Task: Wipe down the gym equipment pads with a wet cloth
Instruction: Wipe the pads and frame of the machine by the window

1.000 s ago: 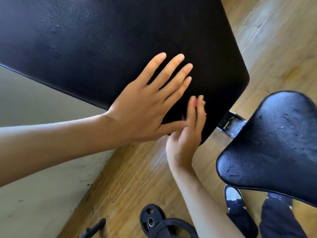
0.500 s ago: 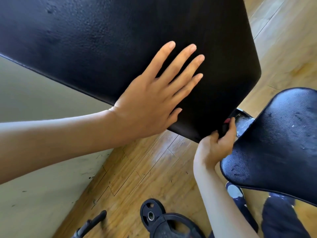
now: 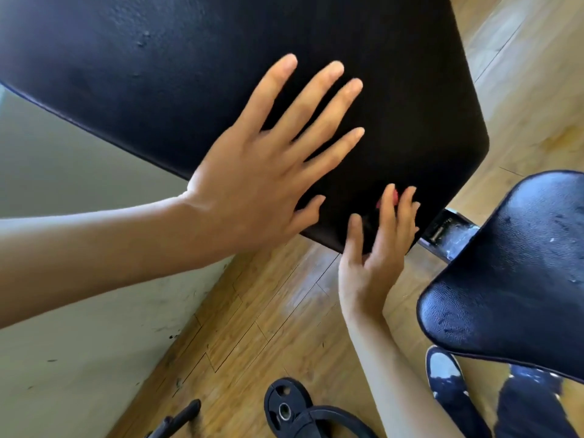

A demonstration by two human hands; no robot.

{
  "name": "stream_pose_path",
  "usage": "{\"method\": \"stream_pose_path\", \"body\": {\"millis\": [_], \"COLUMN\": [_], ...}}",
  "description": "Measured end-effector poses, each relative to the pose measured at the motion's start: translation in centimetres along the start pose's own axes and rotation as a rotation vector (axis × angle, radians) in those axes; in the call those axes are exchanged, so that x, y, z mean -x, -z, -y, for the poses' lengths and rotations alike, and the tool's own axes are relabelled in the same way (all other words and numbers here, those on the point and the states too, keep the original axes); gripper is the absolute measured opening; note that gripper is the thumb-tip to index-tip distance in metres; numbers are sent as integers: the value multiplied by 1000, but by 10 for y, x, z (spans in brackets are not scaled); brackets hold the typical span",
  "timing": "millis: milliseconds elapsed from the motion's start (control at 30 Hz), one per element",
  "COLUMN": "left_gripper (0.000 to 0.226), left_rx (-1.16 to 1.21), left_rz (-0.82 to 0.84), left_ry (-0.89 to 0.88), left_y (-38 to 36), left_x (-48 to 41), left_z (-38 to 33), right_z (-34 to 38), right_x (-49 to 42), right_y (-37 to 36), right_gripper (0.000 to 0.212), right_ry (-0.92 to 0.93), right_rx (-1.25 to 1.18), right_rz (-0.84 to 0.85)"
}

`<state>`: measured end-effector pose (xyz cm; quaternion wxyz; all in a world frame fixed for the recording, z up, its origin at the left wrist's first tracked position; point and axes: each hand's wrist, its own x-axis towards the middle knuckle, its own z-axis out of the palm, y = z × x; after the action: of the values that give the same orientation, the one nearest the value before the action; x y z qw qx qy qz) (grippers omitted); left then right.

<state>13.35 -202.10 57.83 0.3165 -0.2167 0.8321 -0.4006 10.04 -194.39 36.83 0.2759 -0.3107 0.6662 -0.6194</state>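
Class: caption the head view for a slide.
Left hand spread on the black pad, right hand open at its lower edge.

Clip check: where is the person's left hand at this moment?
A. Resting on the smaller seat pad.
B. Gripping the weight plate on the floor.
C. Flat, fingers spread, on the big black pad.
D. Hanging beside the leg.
C: the left hand lies flat with fingers spread against the big black pad, away from the weight plate and the smaller seat pad.

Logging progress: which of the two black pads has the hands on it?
The large flat pad across the top: the left hand lies spread on it, the right hand at its lower edge. The smaller rounded pad at right is untouched.
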Motion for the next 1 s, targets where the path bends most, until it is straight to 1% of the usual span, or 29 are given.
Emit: {"method": "stream_pose_path", "body": {"millis": [100,200,267,333,367,400,433,533,600,667,700,800,833,933,1000], "left_gripper": [79,80,80,80,80,79,79,83,89,91,91,91,92,93,93], "left_rx": [2,8,-4,1,4,11,26,111,123,107,99,102,103,95,96], "left_rz": [-8,-25,-26,-44,-54,-63,-72,-78,-50,-45,-45,-39,-35,-22,-23], "left_ry": [-10,-7,-14,-12,-8,-7,-3,13,4,-8,-10,-11,-13,-17,-15], "left_y": [-1,-3,-4,-4,-4,-5,-5,-3,-2,-2,-3,-2,-1,-1,-1], "left_x": [-1,-1,-1,-2,-2,-2,-1,-1,-1,-1,-1,-1,-2,-2,-1], "left_z": [-2,-3,-4,-3,-3,-3,-3,0,1,-1,-1,-1,-2,-1,-2], "right_z": [-17,-26,-26,-11,3,21,40,81,72,29,6,-43,-52,-44,-19], "right_x": [-6,-11,-14,-16,-15,-11,-6,7,3,0,-1,-2,-1,-1,5], "right_y": [-4,-10,-10,-10,-10,-12,-14,-24,-23,-19,-16,1,5,1,-4], "right_gripper": [46,49,50,49,49,48,47,48,45,43,44,46,47,47,47], "right_ry": [-72,-243,-324,-349,-319,-239,-147,13,137,208,157,-168,-223,-298,-272], "right_rx": [-100,-191,-233,-248,-240,-238,-235,-267,-237,-107,-66,-74,-82,-152,-155], "right_rz": [-85,-210,-249,-271,-272,-257,-216,-59,-39,-31,-54,-186,-205,-247,-219]}}
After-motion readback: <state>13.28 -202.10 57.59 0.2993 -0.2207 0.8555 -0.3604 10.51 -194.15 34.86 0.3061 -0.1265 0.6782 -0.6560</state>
